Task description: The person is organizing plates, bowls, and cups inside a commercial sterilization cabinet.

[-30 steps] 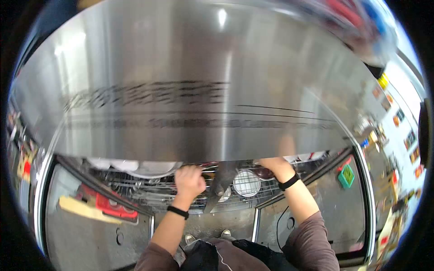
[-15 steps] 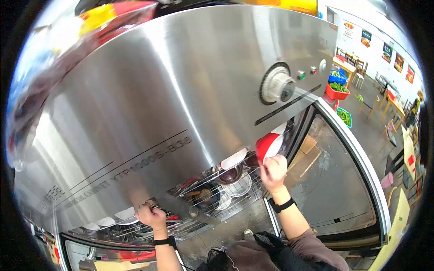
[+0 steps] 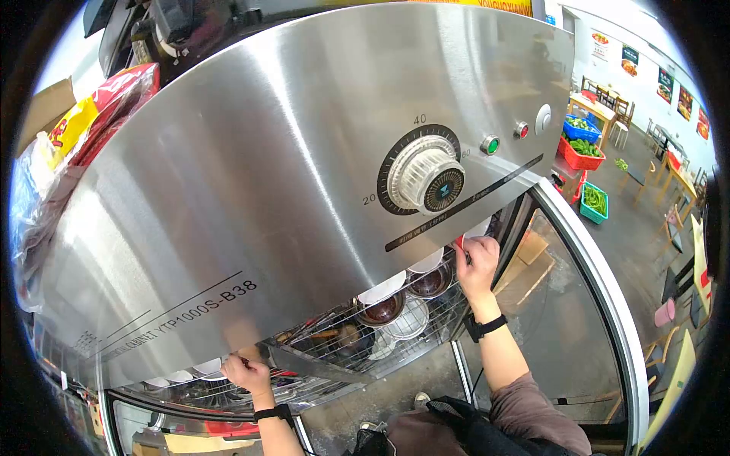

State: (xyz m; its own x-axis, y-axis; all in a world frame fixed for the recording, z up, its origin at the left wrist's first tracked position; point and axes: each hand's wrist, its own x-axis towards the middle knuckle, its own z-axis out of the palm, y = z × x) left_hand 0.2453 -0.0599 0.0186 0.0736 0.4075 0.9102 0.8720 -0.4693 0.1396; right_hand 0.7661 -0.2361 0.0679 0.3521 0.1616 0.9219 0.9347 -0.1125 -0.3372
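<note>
Red dish in right hand, beneath steel front panel.

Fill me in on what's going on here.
A person is working at an open steel cabinet. Their right grip seems to hold a red item, mostly out of sight. The left grip is at the cabinet's lower edge; whether it holds anything is unclear. Dark bowls sit on a wire rack between them.

The right hand holds a red bowl.
</note>
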